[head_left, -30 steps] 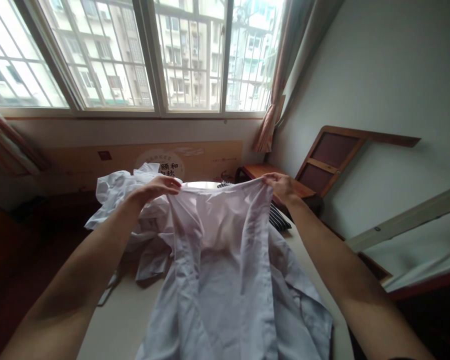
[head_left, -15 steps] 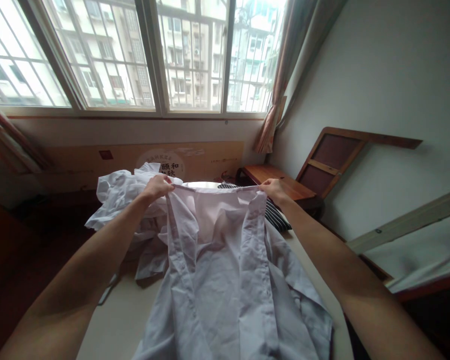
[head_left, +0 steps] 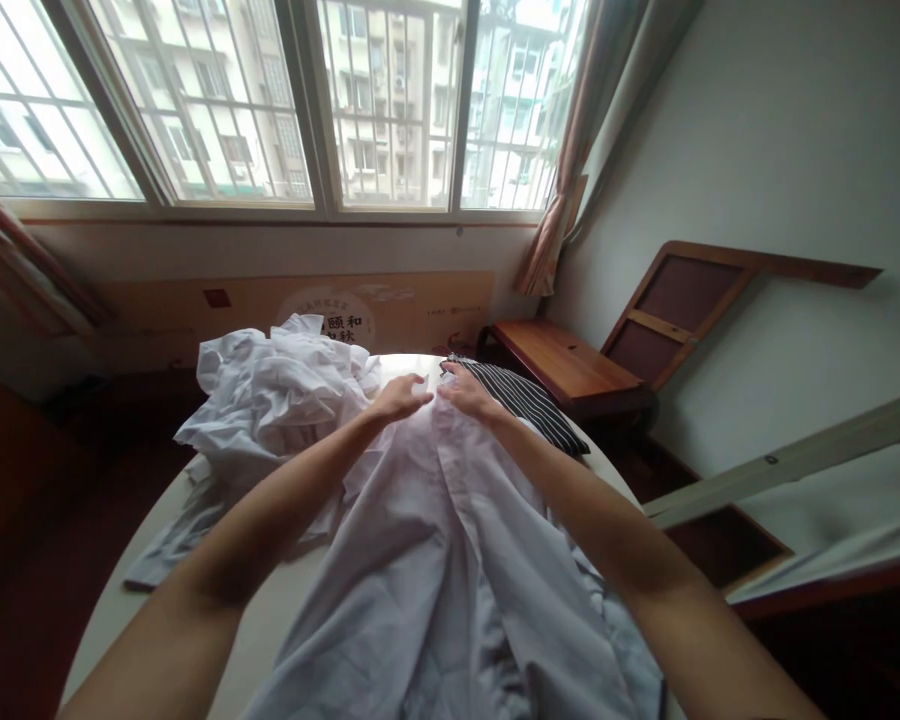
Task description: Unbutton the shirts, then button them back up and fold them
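A white long shirt or coat (head_left: 412,530) stretches from the front edge of the view up to both hands, its upper end bunched and its front hanging in long folds. My left hand (head_left: 403,398) has the upper end of the garment between thumb and fingers. Close to its right, my right hand (head_left: 466,390) grips the same end, fingertips facing the left ones across a small gap. The fingers are curved, and the fabric between them is partly hidden. A heap of crumpled white clothes (head_left: 270,390) lies left of my left hand.
Beneath the garments is a pale round-edged table (head_left: 262,640). A black-and-white striped cloth (head_left: 529,400) lies at its far right. Beyond stand a wooden bench (head_left: 562,355) and a tilted wooden frame (head_left: 667,310) against the wall. A barred window (head_left: 390,110) is at the back.
My hands have come together from the two ends of the stretched collar. The garment's top has narrowed and bunched, uncovering more of the striped cloth and the table's left side.
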Demonstrator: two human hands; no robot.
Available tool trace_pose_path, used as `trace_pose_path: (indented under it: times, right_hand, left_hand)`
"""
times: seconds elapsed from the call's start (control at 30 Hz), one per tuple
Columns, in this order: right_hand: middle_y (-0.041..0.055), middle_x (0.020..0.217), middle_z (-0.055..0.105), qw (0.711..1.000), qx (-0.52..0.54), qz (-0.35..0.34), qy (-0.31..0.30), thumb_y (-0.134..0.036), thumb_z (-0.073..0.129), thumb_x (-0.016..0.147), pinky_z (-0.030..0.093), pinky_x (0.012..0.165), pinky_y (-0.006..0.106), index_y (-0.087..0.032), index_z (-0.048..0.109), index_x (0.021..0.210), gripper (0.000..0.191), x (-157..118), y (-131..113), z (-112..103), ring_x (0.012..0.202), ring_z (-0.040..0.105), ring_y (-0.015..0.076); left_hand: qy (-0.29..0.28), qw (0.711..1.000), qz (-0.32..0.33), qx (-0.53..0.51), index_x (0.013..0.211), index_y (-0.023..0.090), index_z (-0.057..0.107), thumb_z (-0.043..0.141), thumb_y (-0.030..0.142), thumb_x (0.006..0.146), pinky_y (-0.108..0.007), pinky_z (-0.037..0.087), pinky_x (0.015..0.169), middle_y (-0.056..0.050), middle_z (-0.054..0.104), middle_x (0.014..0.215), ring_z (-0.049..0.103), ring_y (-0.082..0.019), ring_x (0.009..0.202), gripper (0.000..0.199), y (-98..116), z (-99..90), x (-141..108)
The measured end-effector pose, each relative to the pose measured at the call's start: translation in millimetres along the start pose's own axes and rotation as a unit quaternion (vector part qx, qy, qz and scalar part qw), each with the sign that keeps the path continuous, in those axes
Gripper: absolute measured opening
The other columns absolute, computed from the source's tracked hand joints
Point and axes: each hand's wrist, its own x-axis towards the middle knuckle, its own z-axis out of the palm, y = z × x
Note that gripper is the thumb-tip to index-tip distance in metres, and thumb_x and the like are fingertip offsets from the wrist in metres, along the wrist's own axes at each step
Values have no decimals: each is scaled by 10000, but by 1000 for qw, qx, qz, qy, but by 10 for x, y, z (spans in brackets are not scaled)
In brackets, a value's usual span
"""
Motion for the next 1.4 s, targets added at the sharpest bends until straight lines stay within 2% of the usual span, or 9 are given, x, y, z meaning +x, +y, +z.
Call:
trace_pose_path:
  times: [0.23,0.33,0.47,0.63,0.87,1.0,1.1,1.23,1.4]
  right_hand:
    - [124,1206,551,967,-176,-145,-116,-404,581,811,419,944,441,-192,536,1167,418,-1853,-161,-430,1116,518,263]
    - [150,1195,541,929,-232,-205,-201,-644,665,635,421,919,455,-197,493,1225,760,-2735,-180,-241,1072,514,304]
    - [91,964,609,887,-319,-255,-216,-501,624,740,464,747,370,-204,549,1021,416,-3345,-48,165,811,561,235]
    - [42,787,595,879,-290,-234,-299,-193,520,789,414,611,262,-180,535,803,24,-3285,-121,262,672,536,163]
    - [28,767,560,941,-74,-104,-314,-155,518,759,400,658,232,-176,539,718,51,-3048,-546,-280,710,529,133]
    - [10,763,545,914,-50,-123,-382,-166,505,766,377,605,205,-180,516,711,58,-3026,-621,-414,655,501,105]
    - [-38,639,480,867,-85,-167,-462,-141,566,664,321,528,195,-191,451,625,131,-3113,-514,-363,567,433,90]
    - [-51,553,457,794,-148,-205,-553,-134,549,674,235,440,211,-195,424,583,166,-3238,-403,-273,477,382,91]
    - [-46,627,567,781,-177,-222,-556,-166,612,641,249,441,216,-204,470,643,147,-3188,-475,-222,515,487,106]
  left_hand:
    - [-91,922,316,204,1034,198,587,519,476,836,-380,391,874,-100,595,1093,516,-244,996,348,-127,-101,-1840]
    - [-168,902,330,220,788,192,554,637,628,664,-325,373,637,-57,590,795,490,-199,698,461,-230,97,-2586]
    - [-171,894,314,271,757,198,495,625,375,778,-297,287,550,-26,572,725,454,-170,612,221,-506,431,-3101]
    - [-162,928,276,193,730,193,464,422,205,875,-286,293,581,-13,545,677,451,-148,616,152,-642,515,-3131]
    - [-178,975,4,-133,635,189,356,329,536,889,-229,316,505,22,379,577,373,-110,546,431,-399,-49,-2842]
    - [-202,974,98,-24,733,183,474,432,591,833,-261,384,636,-22,522,736,460,-147,683,422,-127,-146,-2950]
    - [-227,943,214,118,820,201,520,639,613,665,-289,384,663,-41,581,842,485,-180,728,456,-143,120,-3178]
    - [-196,900,318,225,790,210,506,611,336,789,-291,336,612,-29,586,782,485,-171,682,163,-411,513,-3352]
    - [-218,919,294,148,669,191,428,499,248,850,-270,281,516,12,524,634,405,-114,541,202,-306,303,-3187]
